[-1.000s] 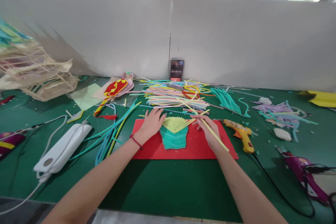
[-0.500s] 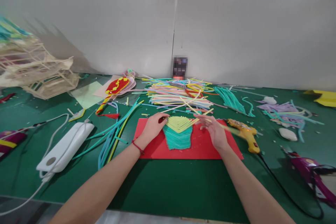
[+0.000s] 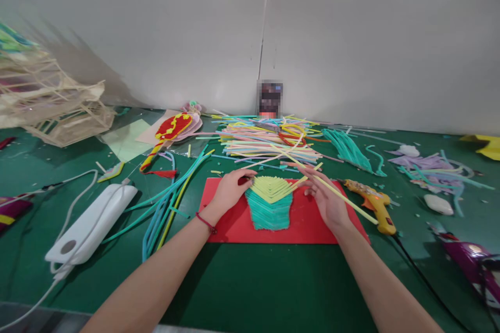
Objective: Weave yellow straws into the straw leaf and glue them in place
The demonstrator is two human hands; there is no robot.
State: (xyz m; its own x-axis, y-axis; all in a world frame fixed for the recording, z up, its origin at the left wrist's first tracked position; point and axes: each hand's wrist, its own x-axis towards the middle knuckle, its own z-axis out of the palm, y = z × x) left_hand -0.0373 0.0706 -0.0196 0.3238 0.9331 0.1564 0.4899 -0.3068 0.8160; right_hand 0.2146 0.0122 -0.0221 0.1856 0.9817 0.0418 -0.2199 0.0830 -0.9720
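On a red board [image 3: 234, 229] lies a shield-like piece of teal strips [image 3: 270, 216] topped by yellow chevron strips [image 3: 270, 187]. My left hand [image 3: 233, 190] rests at its upper left edge, thumb and fingers curled together there; whatever is between the fingertips is hidden. My right hand [image 3: 326, 195] is at the upper right, closed on a long pale yellow strip [image 3: 347, 199], like a pipe cleaner, which slants across the fingers. Loose ends of yellow strip stick out from the piece near my right fingertips.
Behind the board lies a pile of coloured strips [image 3: 269, 148] with scissors [image 3: 292, 132] on top. A yellow glue gun [image 3: 377, 203] lies right, its cord trailing forward. At left are a white power strip [image 3: 91, 223], teal and blue strips [image 3: 164, 213] and a red-yellow ornament [image 3: 174, 127].
The yellow strip in my right hand, blurred before, now shows sharply. The camera view has shifted slightly; my left hand stays at the piece's left edge.
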